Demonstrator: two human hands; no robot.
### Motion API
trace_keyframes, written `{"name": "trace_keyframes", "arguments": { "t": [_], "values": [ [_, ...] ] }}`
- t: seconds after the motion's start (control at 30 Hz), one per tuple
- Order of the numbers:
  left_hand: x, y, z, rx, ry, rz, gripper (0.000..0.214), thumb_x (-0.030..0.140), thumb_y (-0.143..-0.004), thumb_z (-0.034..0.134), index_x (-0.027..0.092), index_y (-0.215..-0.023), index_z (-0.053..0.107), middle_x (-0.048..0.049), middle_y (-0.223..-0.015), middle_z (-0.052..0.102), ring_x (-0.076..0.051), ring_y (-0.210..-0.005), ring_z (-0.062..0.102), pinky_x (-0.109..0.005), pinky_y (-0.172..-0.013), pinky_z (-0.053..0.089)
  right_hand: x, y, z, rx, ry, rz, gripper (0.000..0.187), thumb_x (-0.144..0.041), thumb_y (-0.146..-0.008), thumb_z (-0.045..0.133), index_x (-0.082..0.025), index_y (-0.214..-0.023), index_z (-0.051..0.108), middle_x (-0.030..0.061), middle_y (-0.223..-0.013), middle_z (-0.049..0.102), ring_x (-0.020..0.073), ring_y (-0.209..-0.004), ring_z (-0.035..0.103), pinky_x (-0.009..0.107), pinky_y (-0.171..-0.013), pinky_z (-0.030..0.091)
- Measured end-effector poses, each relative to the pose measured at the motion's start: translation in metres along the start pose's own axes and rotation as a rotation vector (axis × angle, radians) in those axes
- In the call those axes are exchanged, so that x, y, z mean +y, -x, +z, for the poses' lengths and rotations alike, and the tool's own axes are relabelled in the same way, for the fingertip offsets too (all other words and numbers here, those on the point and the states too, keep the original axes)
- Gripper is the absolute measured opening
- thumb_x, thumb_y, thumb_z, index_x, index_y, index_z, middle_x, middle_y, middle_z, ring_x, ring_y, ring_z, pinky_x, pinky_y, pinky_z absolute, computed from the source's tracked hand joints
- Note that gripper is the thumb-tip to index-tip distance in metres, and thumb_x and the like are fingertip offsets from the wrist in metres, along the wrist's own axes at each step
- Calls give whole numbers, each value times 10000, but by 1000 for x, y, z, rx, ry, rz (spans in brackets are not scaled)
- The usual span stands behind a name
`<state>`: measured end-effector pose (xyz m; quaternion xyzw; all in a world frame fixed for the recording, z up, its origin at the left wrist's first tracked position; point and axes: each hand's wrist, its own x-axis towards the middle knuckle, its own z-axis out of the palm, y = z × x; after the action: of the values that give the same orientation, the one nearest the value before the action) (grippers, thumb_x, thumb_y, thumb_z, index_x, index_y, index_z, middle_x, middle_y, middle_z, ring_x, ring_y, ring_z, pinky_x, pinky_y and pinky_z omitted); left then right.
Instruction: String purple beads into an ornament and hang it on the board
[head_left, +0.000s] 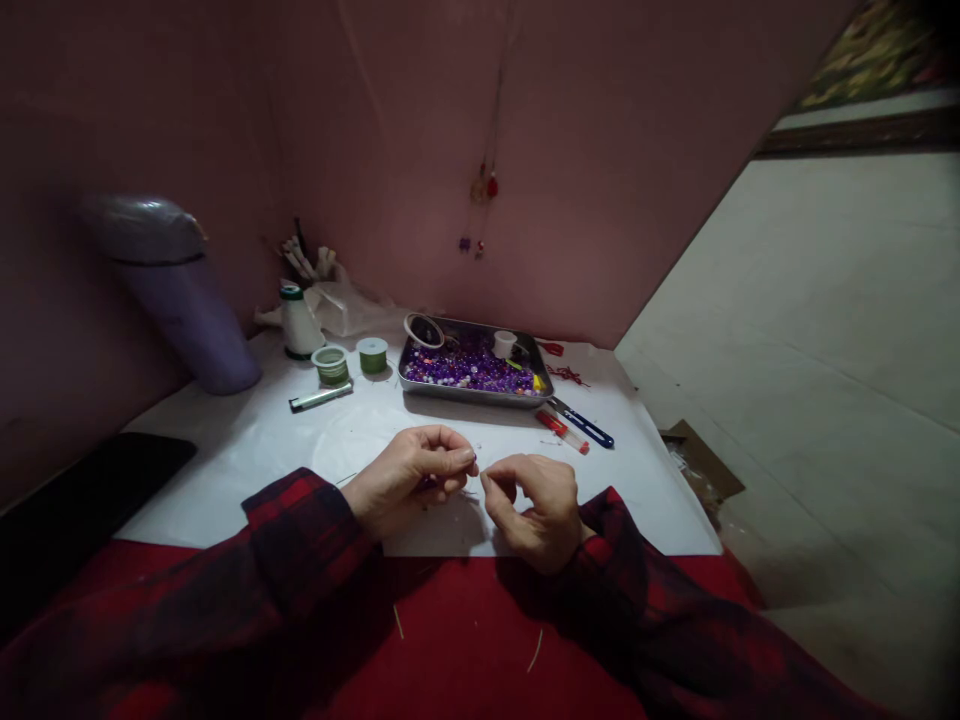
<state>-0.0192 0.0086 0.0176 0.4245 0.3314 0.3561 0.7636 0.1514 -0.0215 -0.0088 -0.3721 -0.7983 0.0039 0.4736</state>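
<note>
My left hand (420, 468) is closed, thumb and forefinger pinching a small dark purple bead (474, 458) at their tips. More purple beadwork (427, 483) shows partly under its curled fingers. Just to the right, my right hand (534, 508) is closed in a pinch, its fingertips a small gap away from the bead. Whatever it pinches is too fine to make out. Both hands are above the front part of the white sheet (247, 450). Beyond them stands a metal tray (480, 397) of mostly purple beads (480, 365).
Thread snips (583, 422) and a red-and-clear tube (562, 432) lie right of the tray. On the left are green thread spools (373, 356), a lighter-like stick (321, 397), a white thread cone (300, 322) and a purple bottle (184, 310). Beaded pendants (484, 187) hang on the wall.
</note>
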Motion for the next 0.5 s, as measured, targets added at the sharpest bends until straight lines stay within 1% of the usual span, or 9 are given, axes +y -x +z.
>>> {"name": "trace_keyframes", "arguments": {
  "t": [0.1, 0.23, 0.37, 0.43, 0.5],
  "values": [
    [-1, 0, 0, 11, -48, -1, 211, 263, -676, 709, 109, -684, 565, -12, -598, 557, -37, -436, 392, -177, -388, 200, 0, 1, 0, -9, -7, -5, 89, -110, -750, 554, -184, -700, 551, -31, -545, 546, 91, -483, 474, 239, -531, 370],
    [-3, 0, 0, 20, -141, 8, 237, 328, -718, 673, 122, -678, 563, 17, -485, 495, -39, -391, 337, -183, -373, 161, 1, 2, 1, -11, -14, 13, 89, -111, -755, 563, -184, -705, 551, -32, -544, 548, 87, -476, 471, 235, -523, 367],
    [-4, 2, 4, 68, -147, 82, 247, 284, -687, 694, 145, -647, 494, 18, -538, 540, -40, -404, 378, -175, -379, 201, 1, 2, 2, -49, -57, 28, 86, -106, -766, 550, -181, -723, 550, -28, -556, 552, 86, -481, 476, 227, -515, 374],
    [-4, 2, 6, 71, -129, 91, 258, 292, -705, 673, 155, -655, 460, 12, -571, 565, -43, -403, 393, -169, -370, 188, 0, 2, 3, -57, -67, 35, 84, -114, -779, 539, -182, -733, 554, -25, -562, 551, 84, -476, 471, 221, -498, 369],
    [-4, 3, 8, 69, -140, 90, 261, 321, -740, 636, 167, -668, 438, 26, -538, 545, -40, -372, 360, -166, -352, 159, 0, 1, 3, -60, -73, 41, 81, -124, -789, 535, -185, -742, 560, -26, -562, 551, 84, -468, 468, 220, -488, 368]
  ]
}}
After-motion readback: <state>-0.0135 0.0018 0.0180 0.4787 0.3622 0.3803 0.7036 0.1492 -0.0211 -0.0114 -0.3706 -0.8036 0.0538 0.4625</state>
